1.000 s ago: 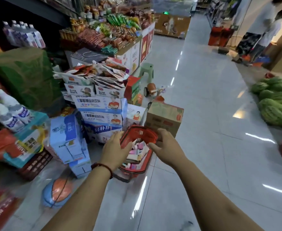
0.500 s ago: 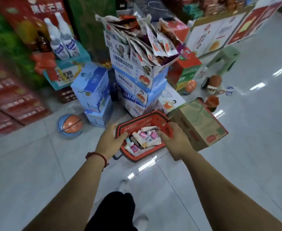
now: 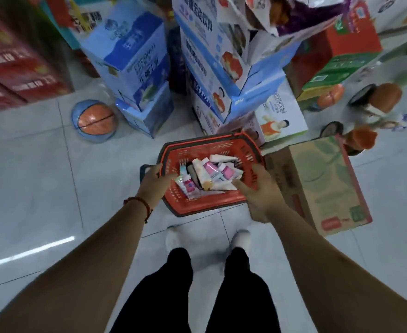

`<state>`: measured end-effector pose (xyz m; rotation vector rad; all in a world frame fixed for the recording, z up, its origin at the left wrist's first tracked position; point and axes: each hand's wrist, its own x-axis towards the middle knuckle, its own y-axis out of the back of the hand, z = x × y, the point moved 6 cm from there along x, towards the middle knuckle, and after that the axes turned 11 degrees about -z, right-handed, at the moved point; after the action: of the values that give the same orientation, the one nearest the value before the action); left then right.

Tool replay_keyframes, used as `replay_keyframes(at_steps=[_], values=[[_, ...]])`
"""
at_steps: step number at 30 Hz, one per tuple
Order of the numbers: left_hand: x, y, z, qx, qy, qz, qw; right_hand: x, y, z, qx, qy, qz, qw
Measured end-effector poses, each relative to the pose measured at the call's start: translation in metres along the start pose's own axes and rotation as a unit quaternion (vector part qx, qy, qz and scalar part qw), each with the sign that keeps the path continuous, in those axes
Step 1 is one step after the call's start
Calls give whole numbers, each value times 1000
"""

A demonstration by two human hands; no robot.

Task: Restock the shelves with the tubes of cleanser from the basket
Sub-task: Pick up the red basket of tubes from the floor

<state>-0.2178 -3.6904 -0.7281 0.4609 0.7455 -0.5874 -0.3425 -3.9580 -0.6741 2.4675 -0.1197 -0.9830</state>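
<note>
A red plastic basket (image 3: 204,205) stands on the tiled floor in front of my feet. Several cleanser tubes (image 3: 209,169), white and pink, lie loose in a heap inside it. My left hand (image 3: 153,186) lies over the basket's left rim, its fingers reaching in toward the nearest tubes. My right hand (image 3: 260,195) is over the right rim, fingers stretched toward the pile and just touching it. Neither hand visibly holds a tube. No shelf for the tubes is in view.
A brown and green cardboard box (image 3: 322,186) sits against the basket's right side. Stacked blue drink cartons (image 3: 221,75) rise right behind it, more blue boxes (image 3: 135,63) to the left. A basketball (image 3: 94,120) lies on the floor, left, and red cartons (image 3: 17,68) line the far left.
My view has tipped down until the basket is directly below me. Both hands have come down from above the basket to its rims and reach in among the tubes.
</note>
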Motion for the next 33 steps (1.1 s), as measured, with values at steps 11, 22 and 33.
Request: replay_keyframes(at_steps=[11, 22, 33], values=[[145, -58, -108, -64, 125, 70, 988, 173, -6, 151, 16, -90, -82, 992], [203, -80, -184, 281, 192, 56, 938, 221, -33, 176, -48, -105, -110, 987], [199, -32, -200, 243, 197, 16, 950, 224, -37, 187, 17, -132, -99, 986]])
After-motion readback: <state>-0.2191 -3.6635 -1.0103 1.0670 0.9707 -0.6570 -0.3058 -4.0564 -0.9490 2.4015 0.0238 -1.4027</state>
